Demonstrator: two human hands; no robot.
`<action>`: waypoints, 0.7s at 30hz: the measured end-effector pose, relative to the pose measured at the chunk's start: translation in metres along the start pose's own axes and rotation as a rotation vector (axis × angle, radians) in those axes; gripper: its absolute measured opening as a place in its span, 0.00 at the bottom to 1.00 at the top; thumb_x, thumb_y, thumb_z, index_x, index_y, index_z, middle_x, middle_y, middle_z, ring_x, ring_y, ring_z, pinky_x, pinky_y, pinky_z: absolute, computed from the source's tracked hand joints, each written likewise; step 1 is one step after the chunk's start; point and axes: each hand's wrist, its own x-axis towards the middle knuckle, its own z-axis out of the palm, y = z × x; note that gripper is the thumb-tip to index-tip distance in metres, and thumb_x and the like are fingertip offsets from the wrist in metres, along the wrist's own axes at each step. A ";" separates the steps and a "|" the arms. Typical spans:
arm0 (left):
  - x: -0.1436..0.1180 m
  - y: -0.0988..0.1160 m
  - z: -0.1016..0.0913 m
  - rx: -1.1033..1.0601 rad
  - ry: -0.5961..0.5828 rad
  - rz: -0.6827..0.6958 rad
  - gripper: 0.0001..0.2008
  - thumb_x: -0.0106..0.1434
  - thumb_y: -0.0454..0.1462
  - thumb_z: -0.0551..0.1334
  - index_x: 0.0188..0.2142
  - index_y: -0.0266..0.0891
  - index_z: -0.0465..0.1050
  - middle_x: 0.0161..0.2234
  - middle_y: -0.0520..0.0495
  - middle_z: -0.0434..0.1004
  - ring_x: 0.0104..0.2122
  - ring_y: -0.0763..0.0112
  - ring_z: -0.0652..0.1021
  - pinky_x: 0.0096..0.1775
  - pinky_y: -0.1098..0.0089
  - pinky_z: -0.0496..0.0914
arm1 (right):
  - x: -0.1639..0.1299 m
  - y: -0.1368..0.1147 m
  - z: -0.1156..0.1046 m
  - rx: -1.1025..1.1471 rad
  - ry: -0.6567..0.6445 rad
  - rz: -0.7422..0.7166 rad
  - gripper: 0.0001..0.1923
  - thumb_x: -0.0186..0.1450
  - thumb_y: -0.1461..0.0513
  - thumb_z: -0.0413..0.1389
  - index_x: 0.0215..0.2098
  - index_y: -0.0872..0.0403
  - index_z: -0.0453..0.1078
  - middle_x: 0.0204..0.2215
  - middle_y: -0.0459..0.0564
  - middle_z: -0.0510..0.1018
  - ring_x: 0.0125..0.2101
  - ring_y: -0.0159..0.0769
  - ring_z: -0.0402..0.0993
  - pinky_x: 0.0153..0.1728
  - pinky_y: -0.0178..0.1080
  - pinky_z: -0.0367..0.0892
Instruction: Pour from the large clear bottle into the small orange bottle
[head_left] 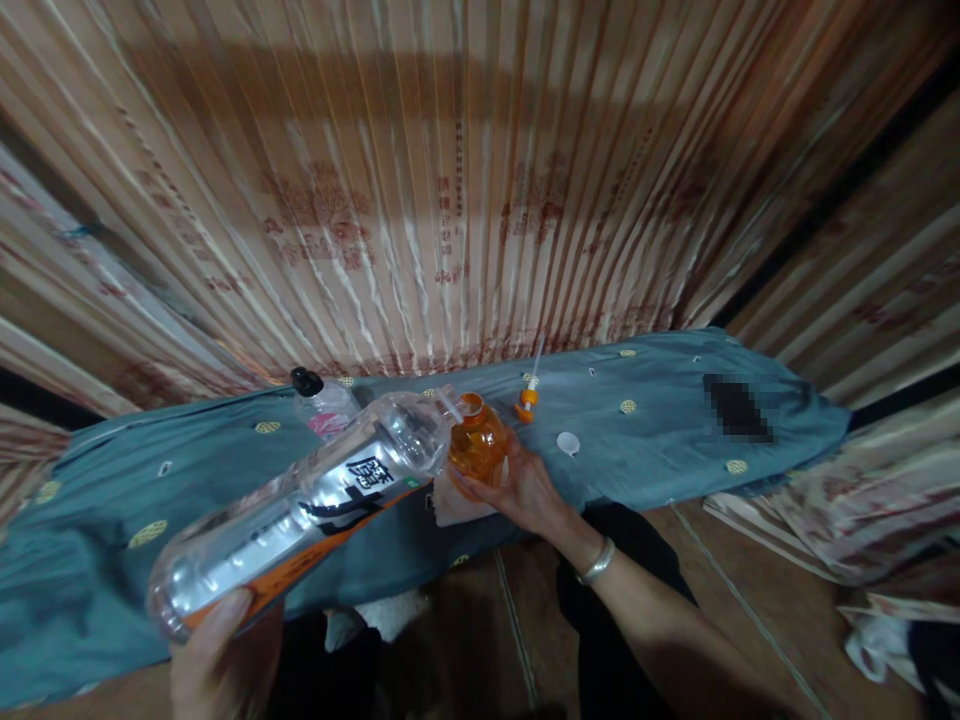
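Note:
My left hand (225, 655) grips the base end of a large clear plastic bottle (300, 510) with a silver and orange label. The bottle is tilted, its neck towards the upper right, with its mouth close by the opening of an orange pump bottle (480, 445). Whether the two mouths touch, I cannot tell. Fingers of my right hand (525, 490) wrap around the orange bottle, which is held upright with its top off. An orange pump head (527, 402) with a clear tube lies behind and to the right. Near it is a small white cap (568, 442).
A clear bottle with a black pump top (319, 400) stands at the back left. The surface has a teal patterned cloth (645, 450). A blurred dark object (739, 408) lies at the right. Pleated curtains (450, 200) hang behind and at both sides.

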 end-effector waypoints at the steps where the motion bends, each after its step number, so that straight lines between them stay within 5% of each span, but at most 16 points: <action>1: -0.002 0.001 0.002 0.015 0.012 0.008 0.23 0.50 0.43 0.65 0.48 0.48 0.73 0.50 0.55 0.77 0.55 0.56 0.72 0.59 0.59 0.67 | 0.000 -0.001 0.000 -0.001 -0.004 0.006 0.37 0.58 0.58 0.64 0.63 0.47 0.57 0.50 0.53 0.78 0.46 0.51 0.79 0.48 0.51 0.74; 8: -0.009 0.003 0.007 0.035 0.098 0.028 0.22 0.53 0.41 0.63 0.49 0.55 0.71 0.54 0.63 0.74 0.62 0.57 0.64 0.64 0.56 0.60 | 0.001 -0.002 -0.001 -0.018 -0.003 0.011 0.38 0.58 0.57 0.65 0.63 0.51 0.57 0.50 0.55 0.77 0.49 0.51 0.77 0.50 0.49 0.72; 14: 0.008 -0.009 -0.010 -0.001 0.065 0.047 0.31 0.40 0.45 0.70 0.47 0.53 0.73 0.51 0.61 0.76 0.62 0.49 0.63 0.61 0.51 0.65 | 0.001 -0.002 -0.001 -0.009 -0.009 0.015 0.36 0.58 0.56 0.64 0.62 0.51 0.58 0.50 0.55 0.77 0.50 0.51 0.77 0.51 0.49 0.72; 18: 0.007 -0.006 -0.007 0.021 0.065 0.033 0.27 0.49 0.44 0.67 0.51 0.55 0.70 0.56 0.62 0.72 0.63 0.56 0.63 0.63 0.55 0.62 | 0.001 -0.001 0.000 -0.011 -0.005 0.019 0.34 0.58 0.56 0.64 0.60 0.52 0.60 0.49 0.56 0.78 0.48 0.52 0.78 0.50 0.50 0.73; 21: 0.008 -0.006 -0.008 0.006 0.069 0.026 0.32 0.40 0.45 0.71 0.49 0.52 0.72 0.53 0.59 0.75 0.62 0.51 0.64 0.60 0.54 0.66 | 0.000 -0.002 0.000 -0.005 -0.002 0.012 0.34 0.58 0.58 0.64 0.60 0.50 0.59 0.50 0.55 0.77 0.49 0.53 0.77 0.50 0.51 0.73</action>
